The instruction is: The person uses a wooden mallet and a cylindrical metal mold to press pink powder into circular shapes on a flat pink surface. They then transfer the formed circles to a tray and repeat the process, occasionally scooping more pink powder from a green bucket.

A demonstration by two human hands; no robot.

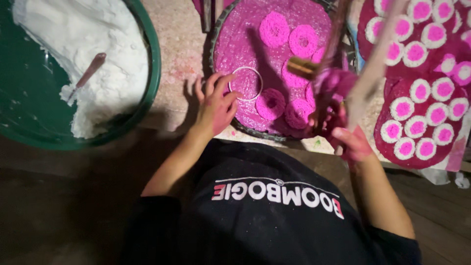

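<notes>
Resting on the near-left rim of a round tray (222,34), the left hand (216,105) pinches a thin metal ring (245,84) between thumb and fingers; the ring lies flat on the tray's bed of pink grains.

Beyond and right of the ring: pink discs (274,28) with dimpled centres, set close together, some touching, on the same bed.

Right hand (349,140): stained pink, fingers curled about a pale stick (375,64) that slants up and away, blurred; how tight the grip is cannot be told. A blurred clump of pink with a brown handle-like piece (301,66) lies just left of the stick and hides part of the tray's right side.

Right of that hand: dark red trays (387,88) holding rows of white-rimmed, pink-centred discs (416,51).

Well to the left of the left hand: a green basin (147,93) with a heap of white powder (93,44); a pinkish spoon (88,73) stuck in the heap.

Under everything: a speckled stone slab (176,44). Near edge: the person's dark shirt (274,221).
</notes>
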